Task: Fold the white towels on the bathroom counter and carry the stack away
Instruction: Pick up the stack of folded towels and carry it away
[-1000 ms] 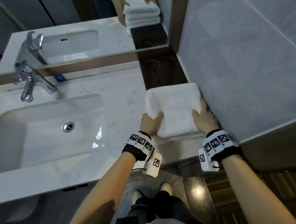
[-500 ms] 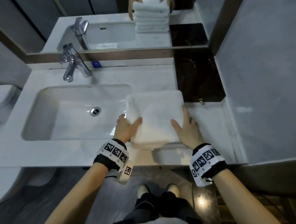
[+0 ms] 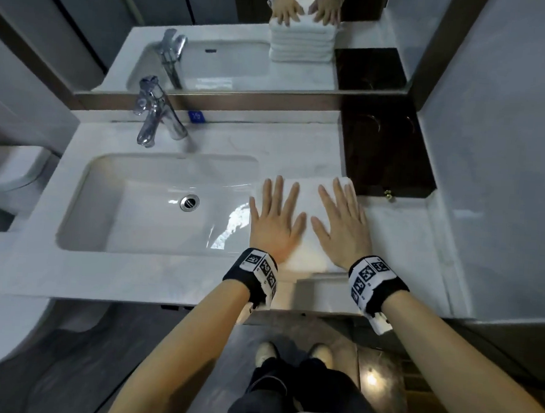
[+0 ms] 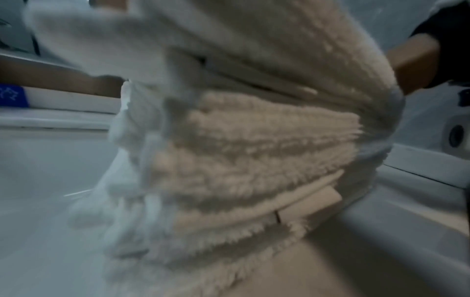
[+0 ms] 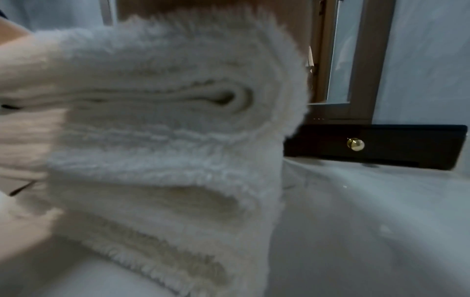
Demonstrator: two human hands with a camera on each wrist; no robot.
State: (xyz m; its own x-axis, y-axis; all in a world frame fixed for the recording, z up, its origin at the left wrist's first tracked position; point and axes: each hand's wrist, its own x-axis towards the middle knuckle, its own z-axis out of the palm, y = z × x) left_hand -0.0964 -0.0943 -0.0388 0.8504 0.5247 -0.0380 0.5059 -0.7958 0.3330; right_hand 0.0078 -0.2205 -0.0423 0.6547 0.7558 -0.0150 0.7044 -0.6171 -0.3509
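Both your hands lay flat, fingers straight, on top of the towel stack [image 3: 308,205]: left hand [image 3: 275,221] toward the sink [image 3: 131,197], right hand [image 3: 340,223] toward the wall. That stack sat on the counter [image 3: 399,246] directly beneath your palms, so lifting it probably meant sliding fingers down its sides.

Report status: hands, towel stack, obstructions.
Left hand and right hand flat, fingers spread, pressing on top. Towel stack on counter right of sink, not lifted. Dark drawer box beside it.
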